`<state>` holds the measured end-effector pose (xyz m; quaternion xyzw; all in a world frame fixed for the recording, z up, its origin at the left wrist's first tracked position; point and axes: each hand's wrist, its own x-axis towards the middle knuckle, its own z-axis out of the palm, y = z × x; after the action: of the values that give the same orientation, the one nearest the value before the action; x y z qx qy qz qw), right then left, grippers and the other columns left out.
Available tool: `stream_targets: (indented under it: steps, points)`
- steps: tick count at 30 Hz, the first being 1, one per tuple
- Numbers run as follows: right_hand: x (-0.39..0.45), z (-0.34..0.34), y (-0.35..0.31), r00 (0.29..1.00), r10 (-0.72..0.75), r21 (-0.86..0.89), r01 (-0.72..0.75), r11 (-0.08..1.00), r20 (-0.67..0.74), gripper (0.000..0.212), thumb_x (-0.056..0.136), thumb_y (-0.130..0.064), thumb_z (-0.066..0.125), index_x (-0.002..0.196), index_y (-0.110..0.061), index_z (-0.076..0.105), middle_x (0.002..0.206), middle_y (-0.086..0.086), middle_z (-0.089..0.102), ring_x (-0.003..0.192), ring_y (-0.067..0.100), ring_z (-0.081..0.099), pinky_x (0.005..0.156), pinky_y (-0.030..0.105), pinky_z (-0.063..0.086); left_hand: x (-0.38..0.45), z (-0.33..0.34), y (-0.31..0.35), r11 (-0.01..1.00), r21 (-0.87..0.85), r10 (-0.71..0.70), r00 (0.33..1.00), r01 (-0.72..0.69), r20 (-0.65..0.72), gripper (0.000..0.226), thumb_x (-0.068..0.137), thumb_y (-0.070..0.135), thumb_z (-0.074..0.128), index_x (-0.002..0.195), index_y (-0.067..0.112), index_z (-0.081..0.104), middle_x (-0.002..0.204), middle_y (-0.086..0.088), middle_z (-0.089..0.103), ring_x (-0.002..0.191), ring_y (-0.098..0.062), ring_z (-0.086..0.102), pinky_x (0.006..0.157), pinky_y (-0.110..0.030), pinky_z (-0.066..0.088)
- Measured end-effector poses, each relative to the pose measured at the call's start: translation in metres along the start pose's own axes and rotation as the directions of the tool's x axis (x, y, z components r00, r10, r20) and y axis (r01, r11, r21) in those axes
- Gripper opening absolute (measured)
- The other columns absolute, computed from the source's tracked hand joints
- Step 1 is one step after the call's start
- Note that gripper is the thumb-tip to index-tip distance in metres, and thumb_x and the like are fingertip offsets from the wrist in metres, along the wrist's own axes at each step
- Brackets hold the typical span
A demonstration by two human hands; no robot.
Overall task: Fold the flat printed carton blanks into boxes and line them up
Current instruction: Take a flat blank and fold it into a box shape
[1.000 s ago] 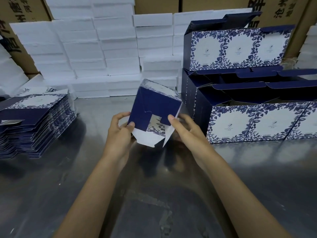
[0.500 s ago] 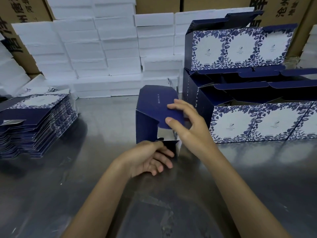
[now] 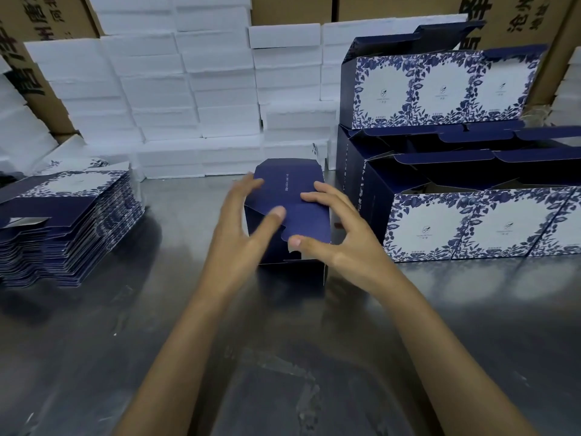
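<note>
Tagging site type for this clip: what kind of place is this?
Likely a packing or packaging workshop. A tall stack of flat printed blanks sits on a metal table, folded blue floral boxes are lined up and stacked at right, and white foam blocks are piled against brown shipping cartons.

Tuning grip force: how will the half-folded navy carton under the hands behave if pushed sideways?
The carton is probably light and hollow: thin card, so it would likely slide on the smooth metal table. Its walls may buckle; the top flaps look untucked.

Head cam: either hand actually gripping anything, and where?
No grip. Both the left hand and right hand press straight fingers on the box's top flaps.
</note>
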<state>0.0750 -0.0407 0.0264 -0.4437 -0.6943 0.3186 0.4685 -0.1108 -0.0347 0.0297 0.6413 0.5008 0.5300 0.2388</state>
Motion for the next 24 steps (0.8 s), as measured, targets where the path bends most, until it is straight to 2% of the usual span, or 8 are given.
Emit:
stream_targets:
  steps: [2,5,9,11,15,17,21,24]
  points:
    - [-0.001,-0.007,0.002,0.992,0.005,-0.025,-0.002,1.000,0.127,0.071,0.081,-0.019,0.083,0.140,-0.042,0.050,0.160,-0.028,0.020,0.145,-0.010,0.022,0.119,0.029,0.033,-0.001,0.005,-0.004,0.996,0.053,0.075,0.997,-0.076,0.034,0.039,0.093,0.027,0.069,0.130,0.033,0.059,0.149,0.022,0.042,0.136,0.008,0.038,0.109,-0.010,0.032]
    - [-0.001,-0.013,0.003,0.984,0.003,0.055,-0.012,0.998,0.176,0.074,0.087,0.008,0.064,0.141,-0.040,0.050,0.161,-0.026,0.019,0.133,-0.026,0.025,0.096,0.011,0.045,0.000,0.008,-0.008,0.990,0.097,0.104,0.995,-0.105,0.014,0.038,0.090,0.026,0.072,0.127,0.029,0.062,0.145,0.016,0.046,0.135,0.005,0.040,0.110,-0.013,0.034]
    - [0.001,-0.015,0.002,0.993,0.027,0.131,-0.042,0.990,0.118,0.067,0.085,0.010,0.060,0.130,-0.040,0.061,0.153,-0.028,0.034,0.139,-0.010,0.035,0.112,0.044,0.042,-0.002,0.011,-0.008,0.983,0.119,0.152,0.986,-0.143,-0.068,0.035,0.086,0.020,0.077,0.120,0.024,0.067,0.138,0.009,0.053,0.130,0.002,0.045,0.103,-0.004,0.032]
    - [0.001,-0.012,0.000,0.997,0.032,0.184,-0.044,0.982,0.069,0.051,0.087,0.000,0.068,0.122,-0.037,0.067,0.146,-0.028,0.041,0.135,-0.008,0.041,0.114,0.050,0.039,-0.003,0.013,-0.007,0.983,0.103,0.161,0.982,-0.151,-0.100,0.033,0.084,0.016,0.079,0.114,0.024,0.068,0.135,0.006,0.056,0.132,0.002,0.043,0.103,-0.004,0.030]
    - [0.001,-0.005,-0.004,0.997,0.020,0.185,-0.005,0.983,-0.080,0.026,0.088,-0.007,0.074,0.106,-0.026,0.072,0.134,-0.017,0.050,0.123,-0.005,0.050,0.106,0.037,0.042,-0.005,0.014,-0.001,0.980,0.078,0.188,0.977,-0.181,-0.102,0.031,0.081,0.010,0.081,0.108,0.021,0.069,0.127,0.001,0.057,0.121,0.012,0.047,0.098,-0.003,0.032]
    - [0.002,-0.005,-0.005,0.991,0.035,0.193,-0.010,0.981,-0.129,0.023,0.088,-0.008,0.075,0.103,-0.025,0.073,0.130,-0.014,0.052,0.121,0.001,0.051,0.101,0.029,0.039,-0.006,0.016,0.003,0.980,0.073,0.190,0.978,-0.184,-0.086,0.030,0.080,0.011,0.082,0.106,0.022,0.069,0.122,0.001,0.056,0.119,0.006,0.051,0.097,-0.003,0.033]
    - [0.001,-0.005,-0.008,0.987,0.039,0.207,-0.006,0.978,-0.156,0.026,0.086,-0.009,0.077,0.100,-0.030,0.074,0.127,-0.011,0.051,0.132,0.014,0.046,0.115,0.041,0.038,-0.009,0.019,0.010,0.985,0.015,0.174,0.983,-0.174,-0.060,0.028,0.080,0.013,0.082,0.099,0.029,0.070,0.117,0.003,0.055,0.119,-0.001,0.053,0.101,-0.007,0.034]
    - [0.001,0.001,-0.009,0.986,0.028,0.161,-0.001,0.987,-0.165,0.025,0.087,-0.011,0.077,0.096,-0.034,0.074,0.128,-0.013,0.049,0.135,0.013,0.043,0.117,0.039,0.035,-0.009,0.020,0.012,0.987,-0.012,0.157,0.986,-0.158,-0.061,0.026,0.081,0.011,0.081,0.098,0.029,0.072,0.118,0.002,0.056,0.119,-0.002,0.054,0.103,-0.011,0.036]
